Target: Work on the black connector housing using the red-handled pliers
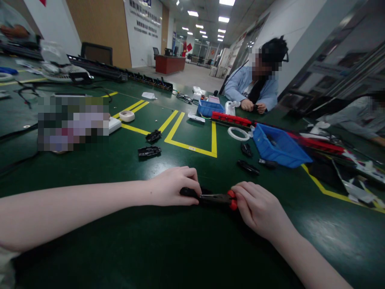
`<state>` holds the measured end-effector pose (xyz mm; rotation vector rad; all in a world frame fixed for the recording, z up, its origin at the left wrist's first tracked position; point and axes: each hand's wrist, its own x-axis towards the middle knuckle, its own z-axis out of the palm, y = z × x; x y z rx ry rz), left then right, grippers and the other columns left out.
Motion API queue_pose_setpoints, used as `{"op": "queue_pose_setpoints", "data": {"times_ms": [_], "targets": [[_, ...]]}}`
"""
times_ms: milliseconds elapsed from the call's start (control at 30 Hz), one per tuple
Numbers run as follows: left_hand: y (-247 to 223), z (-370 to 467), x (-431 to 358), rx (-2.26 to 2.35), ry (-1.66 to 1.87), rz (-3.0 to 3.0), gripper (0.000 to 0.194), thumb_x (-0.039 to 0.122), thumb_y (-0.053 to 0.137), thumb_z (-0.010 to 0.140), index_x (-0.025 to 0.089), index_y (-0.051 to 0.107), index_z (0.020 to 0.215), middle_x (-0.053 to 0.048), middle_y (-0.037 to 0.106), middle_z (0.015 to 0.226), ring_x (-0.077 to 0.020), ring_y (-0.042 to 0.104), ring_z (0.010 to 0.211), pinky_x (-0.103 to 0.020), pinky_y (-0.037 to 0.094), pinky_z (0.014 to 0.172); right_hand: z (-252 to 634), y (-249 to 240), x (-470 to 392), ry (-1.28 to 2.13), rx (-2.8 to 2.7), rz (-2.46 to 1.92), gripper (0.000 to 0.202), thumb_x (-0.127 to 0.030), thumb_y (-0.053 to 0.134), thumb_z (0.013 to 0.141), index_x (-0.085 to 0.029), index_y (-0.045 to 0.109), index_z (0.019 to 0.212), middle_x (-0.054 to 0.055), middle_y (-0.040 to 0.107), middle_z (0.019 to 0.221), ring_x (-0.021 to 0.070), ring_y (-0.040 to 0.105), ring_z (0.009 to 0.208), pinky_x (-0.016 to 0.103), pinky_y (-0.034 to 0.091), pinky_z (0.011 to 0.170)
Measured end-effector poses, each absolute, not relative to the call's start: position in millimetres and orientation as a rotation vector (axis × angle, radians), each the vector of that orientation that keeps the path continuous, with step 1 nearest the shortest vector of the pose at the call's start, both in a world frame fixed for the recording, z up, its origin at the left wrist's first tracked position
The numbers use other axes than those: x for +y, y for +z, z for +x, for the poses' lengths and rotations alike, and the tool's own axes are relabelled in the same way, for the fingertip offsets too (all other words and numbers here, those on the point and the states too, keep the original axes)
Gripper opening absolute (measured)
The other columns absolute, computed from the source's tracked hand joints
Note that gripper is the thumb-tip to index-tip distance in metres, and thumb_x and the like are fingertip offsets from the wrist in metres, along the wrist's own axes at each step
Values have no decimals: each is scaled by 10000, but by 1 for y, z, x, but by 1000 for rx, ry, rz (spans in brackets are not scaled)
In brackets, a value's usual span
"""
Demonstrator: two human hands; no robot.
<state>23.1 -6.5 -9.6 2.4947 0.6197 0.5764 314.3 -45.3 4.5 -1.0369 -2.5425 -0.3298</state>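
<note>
"One black part (189, 193) was pinched in the left hand (176, 186), was it?"

"Yes, held low, just over the surface (105, 249) or resting on it; I couldn't tell which. Its outer end showed below the knuckles."

"And the right hand (260, 204)?"

"Closed round the red handles (232, 200) of a pair of pliers (216, 198). They lay nearly level, nose towards the left hand, so they bridged the gap between the two hands."

"So the black part was at the far left end of that line?"

"Right, with the plier tips up against it or just beside it. The left hand hid the meeting point, so I couldn't say whether they gripped it."

"What lay farther off?"

"Beyond the left hand, two black pieces, a nearer one (149, 152) and a farther one (153, 136), lay close together. Beyond the right hand, a long black piece (248, 167) lay near a blue bin (275, 156), with a white ring (230, 131) on the bin's left."

"Anyone else there?"

"A co-worker in a light blue top (236, 86) sat across the surface, both hands around something small and dark, well apart from the pliers."
</note>
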Motion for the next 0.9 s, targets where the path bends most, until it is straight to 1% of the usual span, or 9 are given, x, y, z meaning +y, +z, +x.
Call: {"op": "queue_pose_setpoints", "data": {"times_ms": [267, 500, 700, 900], "targets": [[-7, 24, -6, 616, 559, 2492, 140, 256, 733, 905, 201, 734, 1035, -39, 604, 1041, -190, 602, 942, -319, 481, 803, 314, 5, -47, -323, -2535, -1033, 275, -203, 427, 989, -132, 686, 931, 102, 710, 886, 176, 638, 744, 305, 501, 660], [-11, 23, -4, 619, 551, 2481, 154, 284, 733, 908, 218, 730, 1047, -35, 605, 1049, -195, 602, 955, -311, 470, 787, 309, 3, -48, -290, -2539, -1092, 290, -220, 410, 996, -147, 680, 919, 98, 708, 884, 178, 637, 746, 308, 506, 656], [-8, 24, -4, 617, 545, 2450, 137, 263, 725, 909, 213, 731, 1037, -43, 611, 1045, -197, 602, 960, -317, 478, 807, 311, 6, -47, -268, -2560, -1107, 277, -218, 408, 991, -169, 672, 920, 92, 710, 885, 183, 632, 742, 316, 494, 660], [-6, 24, -6, 626, 530, 2458, 137, 266, 724, 908, 211, 739, 1033, -49, 610, 1044, -206, 604, 972, -325, 474, 819, 315, 6, -45, -289, -2567, -1088, 278, -214, 402, 993, -158, 662, 909, 87, 700, 860, 176, 618, 721, 310, 483, 649]]}}
